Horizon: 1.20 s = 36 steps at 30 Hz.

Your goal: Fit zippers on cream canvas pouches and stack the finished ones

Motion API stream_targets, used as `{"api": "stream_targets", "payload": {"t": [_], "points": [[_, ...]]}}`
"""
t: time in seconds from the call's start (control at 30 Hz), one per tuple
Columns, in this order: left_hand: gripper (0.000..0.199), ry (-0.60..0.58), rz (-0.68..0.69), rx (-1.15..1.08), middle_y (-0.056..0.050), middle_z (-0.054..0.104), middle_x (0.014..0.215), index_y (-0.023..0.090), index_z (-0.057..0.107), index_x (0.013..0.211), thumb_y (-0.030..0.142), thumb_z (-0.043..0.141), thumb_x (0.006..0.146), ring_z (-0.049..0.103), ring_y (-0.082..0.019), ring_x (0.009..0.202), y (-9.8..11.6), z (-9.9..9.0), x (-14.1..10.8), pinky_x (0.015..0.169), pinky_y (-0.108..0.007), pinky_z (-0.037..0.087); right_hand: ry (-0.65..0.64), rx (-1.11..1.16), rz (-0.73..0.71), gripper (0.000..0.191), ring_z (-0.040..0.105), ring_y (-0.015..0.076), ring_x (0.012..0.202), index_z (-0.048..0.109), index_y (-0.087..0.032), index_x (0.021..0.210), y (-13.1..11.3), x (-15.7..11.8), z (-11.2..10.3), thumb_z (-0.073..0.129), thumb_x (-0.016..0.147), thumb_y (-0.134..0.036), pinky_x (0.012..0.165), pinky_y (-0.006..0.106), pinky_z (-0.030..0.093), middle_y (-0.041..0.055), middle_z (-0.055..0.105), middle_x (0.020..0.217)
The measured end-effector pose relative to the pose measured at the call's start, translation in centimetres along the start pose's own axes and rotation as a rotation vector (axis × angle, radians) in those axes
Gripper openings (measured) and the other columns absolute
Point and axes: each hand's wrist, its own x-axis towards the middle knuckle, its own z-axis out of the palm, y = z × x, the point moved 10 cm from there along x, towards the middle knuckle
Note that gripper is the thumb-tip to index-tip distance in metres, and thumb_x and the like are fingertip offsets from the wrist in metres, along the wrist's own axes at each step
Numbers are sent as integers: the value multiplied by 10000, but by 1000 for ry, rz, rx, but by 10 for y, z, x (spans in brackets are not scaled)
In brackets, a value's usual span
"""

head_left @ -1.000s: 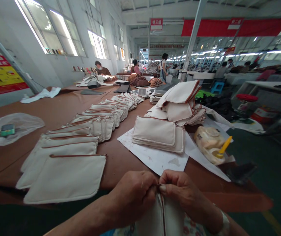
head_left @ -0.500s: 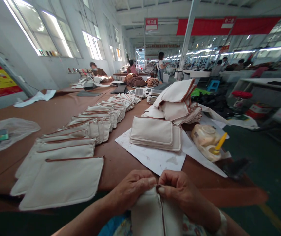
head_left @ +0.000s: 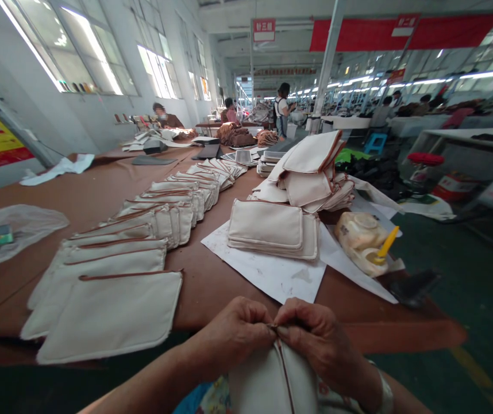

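A cream fabric pouch [head_left: 258, 376] with a brown edge strip running down its middle rests in front of my body at the table's near edge. My left hand [head_left: 240, 328] pinches its top end from the left. From the other side my right hand [head_left: 315, 330] grips the same end, thumb and forefinger pressed on the brown strip. The fingertips of both hands nearly meet, hiding the very end of the strip. Just beyond my hands, a small stack of cream pouches [head_left: 266, 224] lies on white paper [head_left: 268, 276].
Overlapping cream pouches [head_left: 112, 313] run in a long row on the brown table [head_left: 212, 282]. A taller pouch pile [head_left: 311, 152] stands behind the stack. At right sits a glue container [head_left: 358, 238] with a yellow-handled tool [head_left: 388, 244]. A plastic bag [head_left: 31, 227] lies left.
My hands have drawn closer together at the pouch's top end, and the pouch now bulges more around the strip. The camera view has shifted slightly.
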Motion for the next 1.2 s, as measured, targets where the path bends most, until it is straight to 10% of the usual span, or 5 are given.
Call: {"api": "stream_targets", "payload": {"t": [0.4,0.73,1.2], "points": [[273,13,-83,-438,30,476,519,131,570,645,354,724,679,350,-74,426,-18,14,-3,425,-201,231,-82,-344,-559,232,490,129,665,642,-219,1005,-40,-22,3,500,904,-67,597,248,357,13,516,777],[340,-111,214,-98,23,454,627,88,621,733,408,701,818,316,-66,555,22,8,-14,514,-197,230,-166,101,96,372,380,104,615,605,-146,858,-4,-12,-7,437,993,-449,517,208,300,-10,468,710],[285,-176,360,2,-6,510,684,92,630,772,358,646,874,401,-93,613,44,17,-24,561,-200,300,-347,352,8,349,401,125,679,590,-130,796,-24,-11,12,614,882,-467,591,246,309,12,484,750]]}}
